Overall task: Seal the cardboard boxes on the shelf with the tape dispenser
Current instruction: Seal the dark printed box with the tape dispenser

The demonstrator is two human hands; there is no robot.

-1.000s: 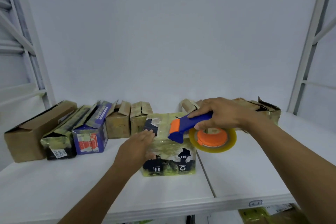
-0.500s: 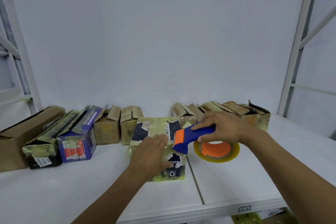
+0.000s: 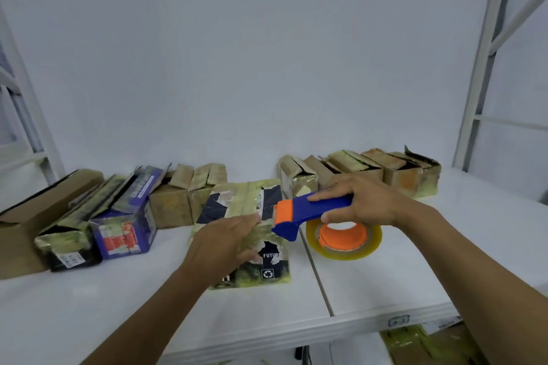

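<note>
Pressing the left hand (image 3: 221, 241) flat on the front box (image 3: 237, 201), fingers straight and together across its near top edge, thumb lying down the front face beside the printed "FUTUR". Gripping the blue handle of the tape dispenser (image 3: 314, 207) in the right hand (image 3: 364, 201), fingers curled over the top and thumb tucked underneath. Holding the dispenser roughly level, its orange head (image 3: 284, 210) pointing left at the box's upper right edge, just beside the left fingertips; failing to make out whether the head is touching the cardboard. Carrying the tape roll (image 3: 372, 241), clear and yellowish on an orange hub, under the handle, just right of the box and low over the white shelf (image 3: 118, 305); failing to make out any contact there either.

Standing forward of the back row, this front box, next to the seam between 2 shelf panels, wrapped in yellowed tape with a strip running along the middle of its top.

Seeing 5 other boxes at the back left: a long brown box (image 3: 44, 201), a dark box (image 3: 68, 246) with a white label, a blue box (image 3: 124, 231) with flaps raised, and 2 small brown boxes (image 3: 170, 207) with flaps standing open. Seeing at the back right, behind the right hand, a cluster of open boxes (image 3: 412, 181) with torn, upturned flaps.
</note>
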